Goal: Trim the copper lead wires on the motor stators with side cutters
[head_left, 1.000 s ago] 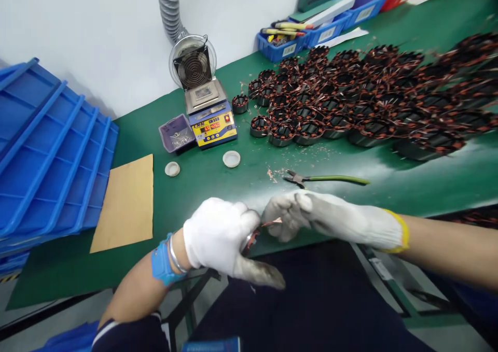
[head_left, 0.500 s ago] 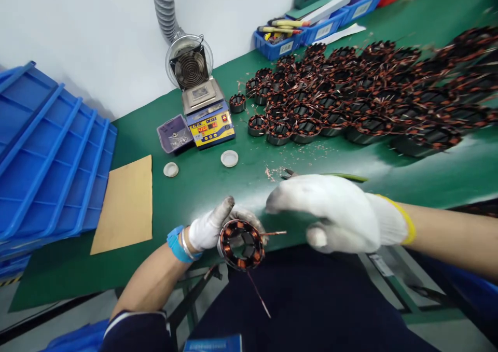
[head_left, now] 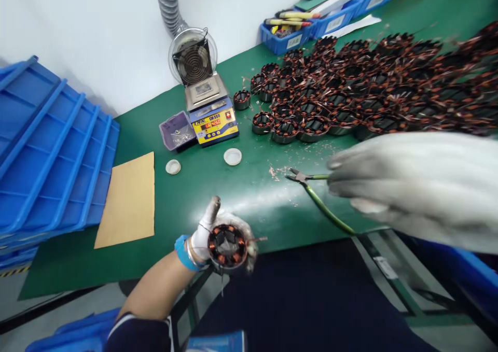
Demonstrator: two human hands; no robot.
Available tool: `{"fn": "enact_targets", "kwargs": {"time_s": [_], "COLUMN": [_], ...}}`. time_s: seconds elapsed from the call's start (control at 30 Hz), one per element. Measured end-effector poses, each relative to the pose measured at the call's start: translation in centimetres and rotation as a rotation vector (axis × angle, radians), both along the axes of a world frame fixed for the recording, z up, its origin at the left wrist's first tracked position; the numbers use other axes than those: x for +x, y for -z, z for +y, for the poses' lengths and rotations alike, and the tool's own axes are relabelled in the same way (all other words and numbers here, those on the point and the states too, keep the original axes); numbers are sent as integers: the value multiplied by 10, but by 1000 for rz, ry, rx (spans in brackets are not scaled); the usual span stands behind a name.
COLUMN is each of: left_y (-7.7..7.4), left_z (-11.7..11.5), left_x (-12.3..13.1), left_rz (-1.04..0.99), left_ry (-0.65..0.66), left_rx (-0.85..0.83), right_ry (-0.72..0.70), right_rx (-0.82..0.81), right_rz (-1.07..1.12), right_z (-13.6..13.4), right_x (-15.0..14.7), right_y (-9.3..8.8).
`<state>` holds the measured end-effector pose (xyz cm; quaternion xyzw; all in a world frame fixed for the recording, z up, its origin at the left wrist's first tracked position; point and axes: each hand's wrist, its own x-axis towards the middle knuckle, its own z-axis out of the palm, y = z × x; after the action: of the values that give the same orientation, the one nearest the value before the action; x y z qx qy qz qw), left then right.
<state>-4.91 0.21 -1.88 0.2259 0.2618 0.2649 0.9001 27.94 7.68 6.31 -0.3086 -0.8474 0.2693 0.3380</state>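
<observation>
Green bench: copper-wound cores, tan sheet.

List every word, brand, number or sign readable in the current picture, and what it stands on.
"CM 55", last character unclear: on the blue-and-yellow unit.
"426", remaining digits unclear: on that unit's red display.
Too blurred to read: the lettering left of the "CM" text.
Too small or blurred to read: the white labels on the blue bins and the label on the table frame.

A workshop: bench, ducting, cutters, and copper-wound rings, probably more in the right-hand blur.
</observation>
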Motion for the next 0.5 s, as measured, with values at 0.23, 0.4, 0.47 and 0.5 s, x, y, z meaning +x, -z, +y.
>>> {"fn": "enact_targets", "kwargs": {"time_s": [0.23,0.4,0.47,0.5], "left_y": [12,23,26,27], "left_z": [-10,-19,-23,-25], "left_x": [22,34,39,41], "left_rz": [-19,-22,-48,-56], "left_ry": [-226,-111,-70,-89], "left_rx": [-71,-73,-33,-12], "right_ry": [-71,-153,-159,-118], "right_rx": [-328,-567,-704,-737], "right_rz": [119,268,460,609], "right_z": [-25,-34,-28,-24], "right_x": [-76,-107,-104,-100], "right_y": [51,51,43,40]}}
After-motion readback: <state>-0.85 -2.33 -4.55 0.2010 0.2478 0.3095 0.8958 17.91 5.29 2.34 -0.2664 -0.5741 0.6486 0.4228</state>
